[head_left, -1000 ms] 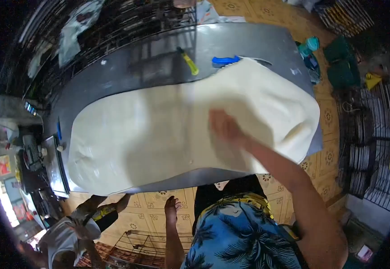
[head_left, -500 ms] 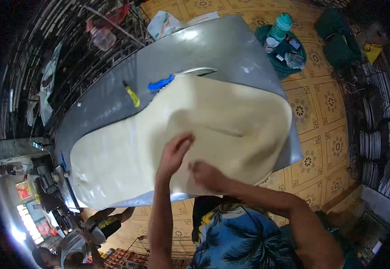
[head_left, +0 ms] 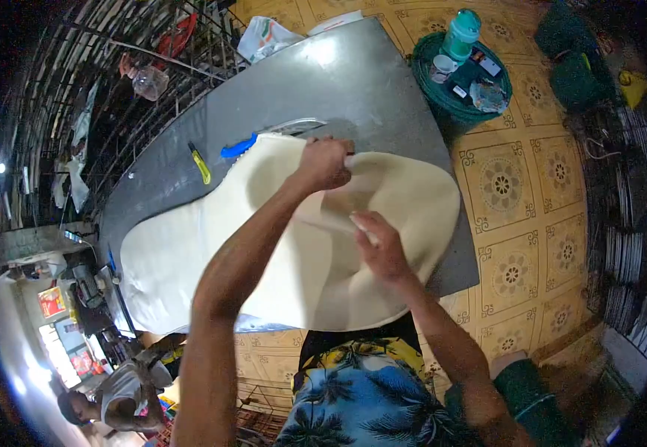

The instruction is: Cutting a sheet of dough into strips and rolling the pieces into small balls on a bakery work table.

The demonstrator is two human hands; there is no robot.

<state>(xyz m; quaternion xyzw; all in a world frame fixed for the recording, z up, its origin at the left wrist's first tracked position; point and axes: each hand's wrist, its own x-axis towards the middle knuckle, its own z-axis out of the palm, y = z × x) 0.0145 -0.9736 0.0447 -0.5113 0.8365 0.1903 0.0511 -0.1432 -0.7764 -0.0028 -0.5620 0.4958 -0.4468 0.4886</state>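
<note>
A large, smooth, soft cream sheet [head_left: 174,253] that looks like dough lies across a grey metal-topped table [head_left: 234,112]. My left hand [head_left: 326,164] is a fist over the far part of the sheet, with a small pale bit showing beside the thumb. Nearer to me, my right hand [head_left: 384,252] has curled fingers at a blurred pale ridge on the sheet. What either hand grips is not clear. Past the sheet's far edge lies a blue-handled knife [head_left: 239,146] with a curved blade. Left of that is a yellow cutter [head_left: 200,165].
A round green stand [head_left: 442,100] at the far right holds a teal jug [head_left: 462,36], a cup [head_left: 442,68] and a bagged item [head_left: 487,97]. White plastic bags [head_left: 265,37] sit behind the table. Another person [head_left: 126,395] is at lower left. Patterned tiles [head_left: 506,223] cover the floor.
My left hand has moved away from me and to the right, closing into a fist. My right hand has shifted right and slightly farther out. The view has turned a little.
</note>
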